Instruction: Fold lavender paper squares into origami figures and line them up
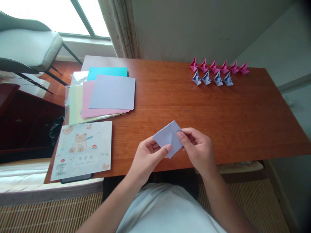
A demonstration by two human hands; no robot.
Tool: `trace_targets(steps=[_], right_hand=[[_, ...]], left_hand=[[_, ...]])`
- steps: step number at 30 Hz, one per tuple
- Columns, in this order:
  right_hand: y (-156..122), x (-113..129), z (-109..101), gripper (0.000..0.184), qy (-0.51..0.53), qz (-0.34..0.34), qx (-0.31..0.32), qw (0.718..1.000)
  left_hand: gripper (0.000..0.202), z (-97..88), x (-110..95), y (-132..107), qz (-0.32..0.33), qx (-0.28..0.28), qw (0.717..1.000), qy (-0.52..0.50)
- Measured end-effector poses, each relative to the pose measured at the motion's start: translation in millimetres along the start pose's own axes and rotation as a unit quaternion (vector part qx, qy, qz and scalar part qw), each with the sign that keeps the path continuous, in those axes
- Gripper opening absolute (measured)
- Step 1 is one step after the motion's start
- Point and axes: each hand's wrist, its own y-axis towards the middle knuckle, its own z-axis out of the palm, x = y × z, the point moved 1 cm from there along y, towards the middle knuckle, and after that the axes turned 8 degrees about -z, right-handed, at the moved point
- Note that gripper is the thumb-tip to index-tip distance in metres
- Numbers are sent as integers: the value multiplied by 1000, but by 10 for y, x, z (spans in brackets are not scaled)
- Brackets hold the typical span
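A folded piece of pale lavender origami paper [168, 134] is held above the table's near edge, one corner pointing away from me. Creases run across its face. My left hand [152, 155] grips its lower left side, thumb on top and fingers underneath. On its right side, my right hand [198, 145] pinches the paper between thumb and fingers. Part of the underside is hidden by the fingers.
Folded pink paper figures [214, 67] stand in a row at the table's [243, 119] far right, with several lavender ones [206, 78] in front. Coloured paper sheets [113, 92] lie at the left, above a bear-printed pad [82, 150]. Beneath the pad a dark flat object [76, 178] pokes out.
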Motion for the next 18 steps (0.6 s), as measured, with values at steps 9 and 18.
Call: trace_targets(steps=[9,18], right_hand=[[18,-20,-33,15,26,-3,46,999],[46,4,-7,10,96,9,32,995]], left_hand=[[15,9,-12,-24,29,-16,999,24],[13,51,-26,-60,14,-18,999,34]])
